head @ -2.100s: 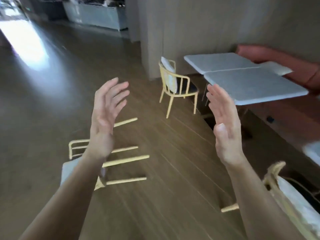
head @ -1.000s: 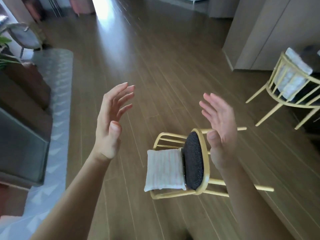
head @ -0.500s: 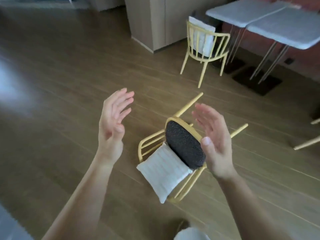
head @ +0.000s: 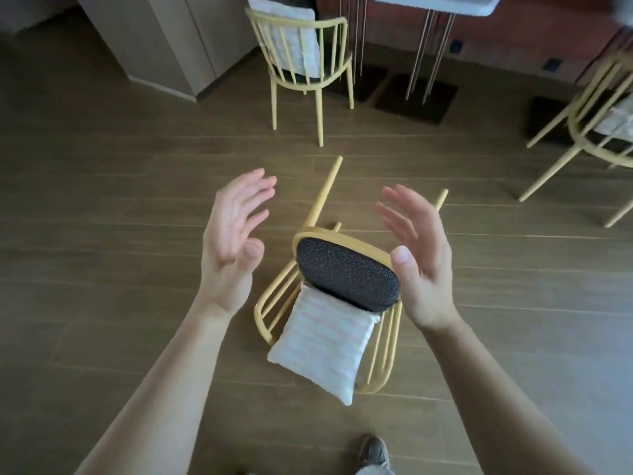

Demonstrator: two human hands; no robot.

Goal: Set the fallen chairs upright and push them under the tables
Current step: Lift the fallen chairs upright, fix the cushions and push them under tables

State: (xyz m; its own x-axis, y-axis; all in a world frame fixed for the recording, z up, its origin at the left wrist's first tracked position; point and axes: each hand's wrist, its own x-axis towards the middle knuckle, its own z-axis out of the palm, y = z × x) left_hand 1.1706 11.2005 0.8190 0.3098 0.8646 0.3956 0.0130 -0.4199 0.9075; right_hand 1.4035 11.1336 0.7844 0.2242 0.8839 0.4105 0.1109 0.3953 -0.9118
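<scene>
A yellow chair lies fallen on its back on the wooden floor right below me, dark seat pad facing me, legs pointing away. A white striped cushion rests on its backrest. My left hand hovers open above the chair's left side, palm inward. My right hand hovers open over the seat's right edge; neither hand touches the chair. An upright yellow chair stands beyond, in front of a white table at the top edge.
Another yellow chair leans tilted at the right edge. Dark table bases and thin table legs stand behind the upright chair. A beige cabinet wall fills the upper left. My shoe shows at the bottom.
My view has swung and closed in on the fallen chair, which now lies straight below my hands. Both hands stay open and have lowered nearer to its seat.
</scene>
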